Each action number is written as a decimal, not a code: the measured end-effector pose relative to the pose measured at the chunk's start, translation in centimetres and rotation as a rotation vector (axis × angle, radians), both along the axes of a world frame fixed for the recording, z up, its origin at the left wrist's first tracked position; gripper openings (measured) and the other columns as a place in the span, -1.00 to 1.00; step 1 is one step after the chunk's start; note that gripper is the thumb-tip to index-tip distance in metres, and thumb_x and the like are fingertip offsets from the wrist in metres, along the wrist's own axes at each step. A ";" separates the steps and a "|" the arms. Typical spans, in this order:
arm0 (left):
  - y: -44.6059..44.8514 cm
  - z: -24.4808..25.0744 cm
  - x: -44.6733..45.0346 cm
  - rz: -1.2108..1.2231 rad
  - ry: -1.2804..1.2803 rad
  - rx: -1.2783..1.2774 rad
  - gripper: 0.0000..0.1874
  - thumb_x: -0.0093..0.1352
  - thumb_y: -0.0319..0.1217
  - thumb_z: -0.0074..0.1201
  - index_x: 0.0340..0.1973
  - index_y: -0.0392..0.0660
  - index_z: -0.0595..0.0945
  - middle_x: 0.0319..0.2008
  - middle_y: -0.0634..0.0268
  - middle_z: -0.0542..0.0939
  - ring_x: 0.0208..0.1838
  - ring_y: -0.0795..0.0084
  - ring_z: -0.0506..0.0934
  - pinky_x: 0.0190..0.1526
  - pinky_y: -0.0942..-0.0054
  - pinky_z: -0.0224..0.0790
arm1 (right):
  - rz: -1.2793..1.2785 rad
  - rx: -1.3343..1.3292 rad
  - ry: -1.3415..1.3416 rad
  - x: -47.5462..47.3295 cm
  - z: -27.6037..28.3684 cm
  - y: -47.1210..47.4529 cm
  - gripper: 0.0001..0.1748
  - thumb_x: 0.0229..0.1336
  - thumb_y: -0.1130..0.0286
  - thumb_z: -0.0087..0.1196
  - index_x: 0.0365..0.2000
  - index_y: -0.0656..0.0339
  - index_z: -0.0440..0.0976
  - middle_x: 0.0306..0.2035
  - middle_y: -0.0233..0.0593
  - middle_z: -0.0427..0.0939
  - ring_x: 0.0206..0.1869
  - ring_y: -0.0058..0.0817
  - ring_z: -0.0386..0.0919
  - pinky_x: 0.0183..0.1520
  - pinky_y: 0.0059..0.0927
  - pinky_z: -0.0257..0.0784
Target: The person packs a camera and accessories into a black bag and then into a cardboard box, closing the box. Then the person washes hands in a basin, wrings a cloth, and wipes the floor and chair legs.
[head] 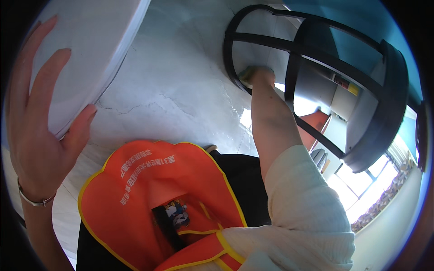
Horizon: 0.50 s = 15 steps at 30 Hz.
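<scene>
My left hand (44, 128), with a bracelet at the wrist, rests with spread fingers on a white panel (98, 37), its thumb along the panel's edge. To the right, my right arm reaches out to a black curved furniture frame (264, 40). My right hand (264, 75) holds a greenish cloth or sponge (247, 75) by the frame's lower left bar. The hand is blurred and its fingertips are hidden. An orange apron (190, 169) with yellow trim and white writing covers my front.
A grey marbled floor (169, 84) with crack-like veins lies below. Beyond the black frame are a reddish-brown surface (310, 127), a window (359, 183) and a blue wall (359, 17). A dark furniture part (421, 135) stands at the far right.
</scene>
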<state>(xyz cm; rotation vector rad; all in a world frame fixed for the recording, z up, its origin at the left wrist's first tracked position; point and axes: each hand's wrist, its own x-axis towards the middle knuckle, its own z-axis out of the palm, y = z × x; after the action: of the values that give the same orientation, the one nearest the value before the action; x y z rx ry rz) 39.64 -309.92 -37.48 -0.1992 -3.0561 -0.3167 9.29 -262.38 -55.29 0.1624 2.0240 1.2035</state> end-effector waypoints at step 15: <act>0.0 2.3 -2.6 -0.042 -0.163 -0.142 -0.43 0.35 -0.06 0.01 0.22 0.01 0.41 0.36 0.02 0.26 0.41 -0.12 0.21 0.31 -0.14 0.14 | 0.082 -1.069 1.159 -13.0 -4.8 -6.5 -0.58 0.24 0.17 -0.04 0.06 0.08 0.44 0.00 0.00 0.49 0.07 0.04 0.46 0.11 0.05 0.40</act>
<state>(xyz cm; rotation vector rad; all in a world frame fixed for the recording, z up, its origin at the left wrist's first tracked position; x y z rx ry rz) 37.01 -309.93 -35.22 -0.2567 -3.2413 -0.1232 -3.68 -268.87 -60.12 0.2688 3.3873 -0.2334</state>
